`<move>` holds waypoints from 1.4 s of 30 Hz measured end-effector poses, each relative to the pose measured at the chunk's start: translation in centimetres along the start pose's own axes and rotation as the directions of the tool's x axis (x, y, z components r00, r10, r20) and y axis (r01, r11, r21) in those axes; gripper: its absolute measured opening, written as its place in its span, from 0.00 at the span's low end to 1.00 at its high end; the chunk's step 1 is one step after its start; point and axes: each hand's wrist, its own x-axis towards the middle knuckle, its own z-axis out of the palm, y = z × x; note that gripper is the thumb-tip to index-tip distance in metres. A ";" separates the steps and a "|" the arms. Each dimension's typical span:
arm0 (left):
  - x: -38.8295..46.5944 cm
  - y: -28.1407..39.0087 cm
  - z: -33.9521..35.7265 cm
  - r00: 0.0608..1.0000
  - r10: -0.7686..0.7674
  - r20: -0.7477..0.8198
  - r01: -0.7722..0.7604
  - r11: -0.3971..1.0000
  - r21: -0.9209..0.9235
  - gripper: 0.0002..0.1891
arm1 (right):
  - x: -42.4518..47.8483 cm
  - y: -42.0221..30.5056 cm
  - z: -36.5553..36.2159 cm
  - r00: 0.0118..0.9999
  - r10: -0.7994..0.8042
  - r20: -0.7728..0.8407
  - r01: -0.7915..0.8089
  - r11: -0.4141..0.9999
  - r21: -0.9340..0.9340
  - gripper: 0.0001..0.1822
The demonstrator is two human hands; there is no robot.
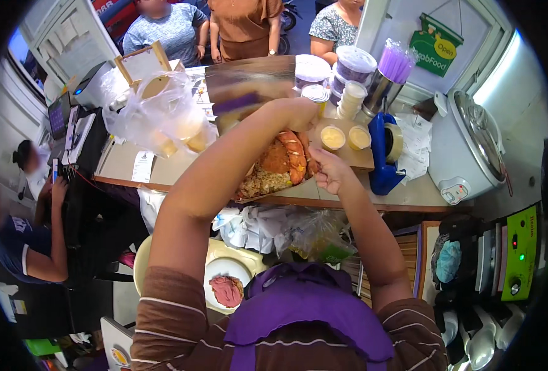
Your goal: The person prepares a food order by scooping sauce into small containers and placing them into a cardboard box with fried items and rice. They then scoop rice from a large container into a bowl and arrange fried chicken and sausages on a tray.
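An open paperboard takeout box (278, 193) sits at the counter's front edge. Fried rice (262, 182) and reddish-orange cooked pieces (297, 157) fill it; its shiny lid (251, 81) appears raised behind. My left hand (303, 114) reaches across to the box's far right corner, its fingertips hidden. At the right side, my right hand (332, 171) has its fingers curled beside the reddish pieces. Whether it pinches food or the box wall cannot be made out. Two lidded cups of pale sauce (333, 137) stand just right of my hands on brown card (355, 161).
A blue tape dispenser (385, 157) and a rice cooker (464, 148) stand right. Stacked tubs (355, 60), a can (318, 95) and purple straws (397, 60) stand behind. A plastic bag with cups (162, 116) and a receipt (143, 166) lie left. A seated person (33, 250) holds a phone.
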 end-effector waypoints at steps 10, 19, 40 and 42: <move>1.9 -1.3 0.6 0.847 -0.037 0.530 0.117 0.986 -0.119 0.18 | 2.8 2.2 -0.3 0.945 -0.321 0.067 0.276 0.668 -0.691 0.28; 1.2 -0.2 1.5 0.901 -0.047 0.431 0.084 0.994 -0.066 0.09 | 2.3 2.3 0.4 0.902 -0.430 0.030 0.246 0.457 -0.855 0.29; -16.0 11.0 9.7 -0.037 -0.780 -0.624 0.574 0.495 -0.653 0.06 | 11.7 -2.6 14.5 0.325 -0.027 0.945 0.910 -0.263 -0.320 0.12; -15.2 10.7 10.6 0.036 -0.621 -0.783 0.660 0.603 -0.448 0.05 | 12.1 -2.9 14.2 0.255 -0.042 0.966 0.947 -0.192 -0.258 0.09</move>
